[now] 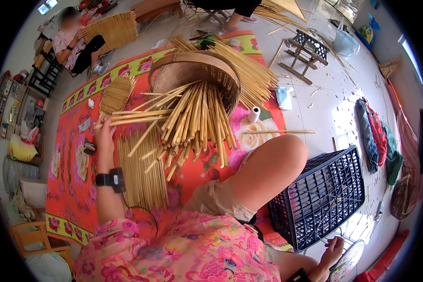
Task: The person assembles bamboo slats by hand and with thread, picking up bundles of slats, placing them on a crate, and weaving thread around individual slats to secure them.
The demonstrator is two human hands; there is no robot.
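My left hand [105,134] is closed around the ends of a few straw-coloured stalks [141,116] at the left of the mat. These stalks reach across to a big loose bundle of stalks [192,115], which spills from a woven bamboo basket [228,75] tipped on its side. Below the bundle lies a flat mat of stalks [138,174] laid side by side. My right hand [332,249] is low at the right, its fingers curled beside an oval patterned thing with a dark rim [350,261]. What those fingers hold, if anything, I cannot make out.
A dark plastic crate [319,199] stands by my right leg. A white thread spool [254,114] rests on the red flowered mat [75,162]. More stalks [254,80] lie behind the basket. A folding stool [303,56] is at far right; another person [73,44] sits far left.
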